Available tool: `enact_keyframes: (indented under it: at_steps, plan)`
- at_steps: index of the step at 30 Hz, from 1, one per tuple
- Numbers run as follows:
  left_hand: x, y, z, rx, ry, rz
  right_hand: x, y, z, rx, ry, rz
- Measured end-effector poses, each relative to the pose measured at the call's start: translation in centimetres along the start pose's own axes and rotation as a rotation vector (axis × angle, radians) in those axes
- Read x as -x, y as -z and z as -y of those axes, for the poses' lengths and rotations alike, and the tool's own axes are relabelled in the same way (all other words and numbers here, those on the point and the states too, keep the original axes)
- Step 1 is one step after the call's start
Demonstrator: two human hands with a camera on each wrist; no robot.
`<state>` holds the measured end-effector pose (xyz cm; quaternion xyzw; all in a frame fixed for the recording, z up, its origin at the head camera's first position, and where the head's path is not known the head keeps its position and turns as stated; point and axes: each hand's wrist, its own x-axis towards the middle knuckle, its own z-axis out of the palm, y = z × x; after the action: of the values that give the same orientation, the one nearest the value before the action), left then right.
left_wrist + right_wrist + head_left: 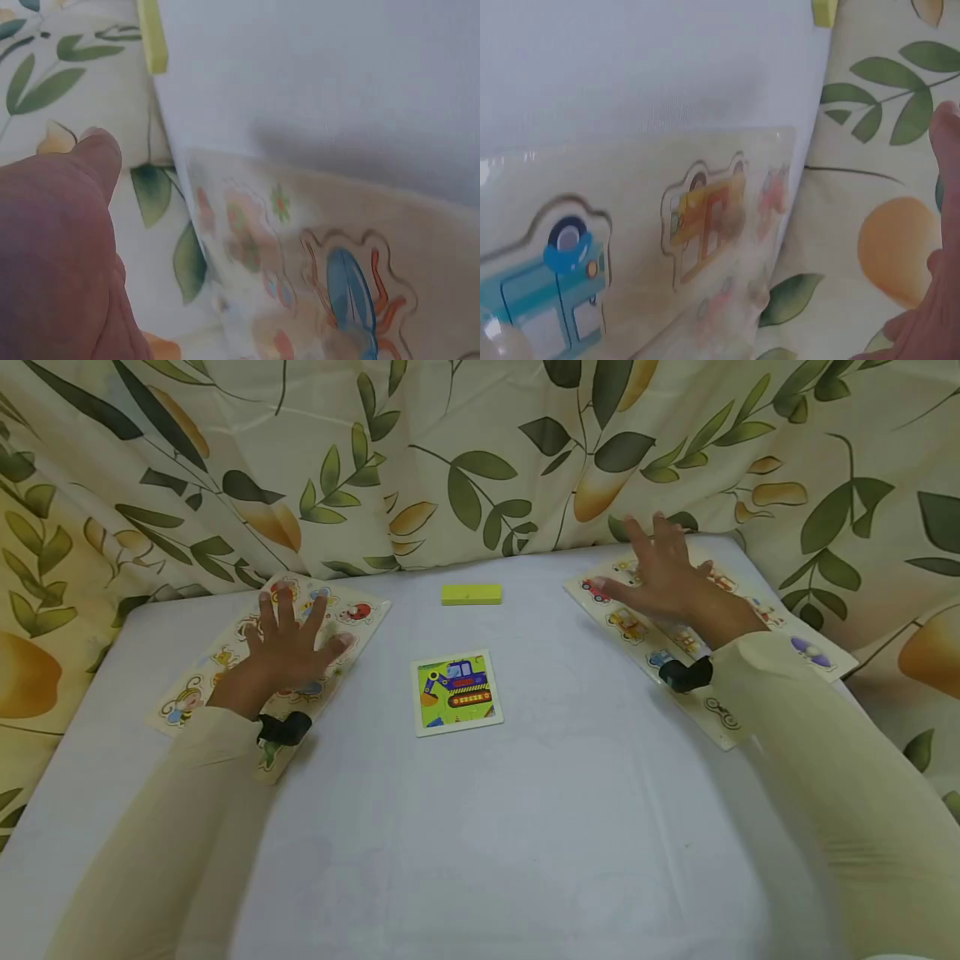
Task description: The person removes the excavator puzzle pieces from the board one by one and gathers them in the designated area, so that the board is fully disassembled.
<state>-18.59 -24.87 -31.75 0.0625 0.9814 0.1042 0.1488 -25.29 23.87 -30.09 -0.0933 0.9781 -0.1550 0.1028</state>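
The left hand (281, 652) is spread, fingers extended, over a wooden board with insect pictures (183, 703) at the left. In the left wrist view that hand (60, 247) is at the left edge, beside the insect board (420, 217). Fingers spread, the right hand (667, 578) is over a board with vehicle pictures (628, 625) at the right. The right wrist view has part of the right hand (930, 300) at its right edge and the vehicle board (641, 180) below. Whether either hand touches its board, I cannot tell.
Between the boards, a small square excavator puzzle (457, 693) lies on the white-covered table (480, 843). Behind it is a yellow-green block (471, 594). A leaf-patterned curtain (450, 460) hangs along the back edge. A purple picture (812, 652) shows beyond the right forearm.
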Motion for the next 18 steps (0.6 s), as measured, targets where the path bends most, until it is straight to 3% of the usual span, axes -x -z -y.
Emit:
enact_keyframes:
  at_steps: [10,18]
  plan:
    - [0.7,-1.7,-2.8,0.028,-0.164,0.057,0.5,-1.5,1.8,-0.08,0.135,-0.04]
    - [1.6,-4.2,-5.6,0.073,-0.195,0.073,0.5,-3.1,2.7,-0.113,0.202,-0.036]
